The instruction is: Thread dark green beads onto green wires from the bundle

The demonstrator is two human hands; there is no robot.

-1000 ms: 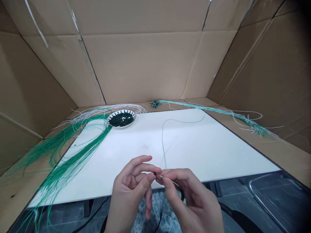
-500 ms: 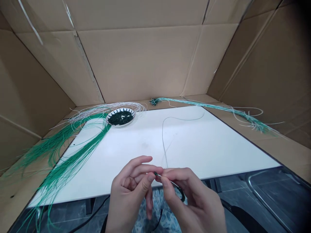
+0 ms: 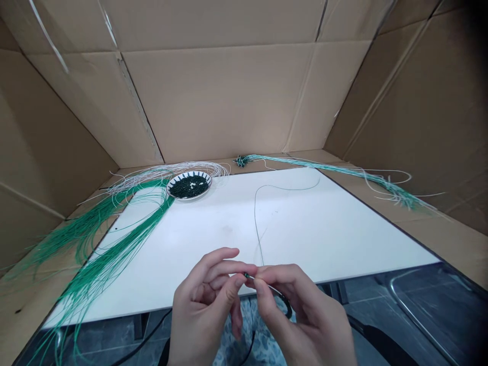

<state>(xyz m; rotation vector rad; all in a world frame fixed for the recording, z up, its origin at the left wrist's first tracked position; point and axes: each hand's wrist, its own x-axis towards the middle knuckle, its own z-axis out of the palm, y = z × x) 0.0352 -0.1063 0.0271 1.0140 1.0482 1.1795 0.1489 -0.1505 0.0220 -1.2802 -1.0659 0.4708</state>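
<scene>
Close together above the table's near edge, my two hands meet at the fingertips. My left hand (image 3: 208,295) pinches a tiny dark green bead (image 3: 247,275) between thumb and forefinger, its other fingers loosely bent. My right hand (image 3: 305,305) is closed, thumb against forefinger, on a thin wire (image 3: 252,277) whose pale end meets the bead; whether it passes through the hole is too small to tell. From behind the fingertips, a thin dark strand (image 3: 255,213) runs up the white table and curves to the right. A black curved cord (image 3: 286,305) shows by my right palm.
A dish (image 3: 170,193) with a blue-striped rim holds many dark green beads (image 3: 188,187). Green wires (image 3: 125,249) fan out at left, with white wires (image 3: 190,166) behind. A beaded green-and-white bundle (image 3: 324,164) lies along the back right. Cardboard walls (image 3: 221,101) surround the white table (image 3: 343,229).
My hands stay nearly in place, the left fingertips shifting very slightly to the right. The bead shows a little more clearly between the fingertips.
</scene>
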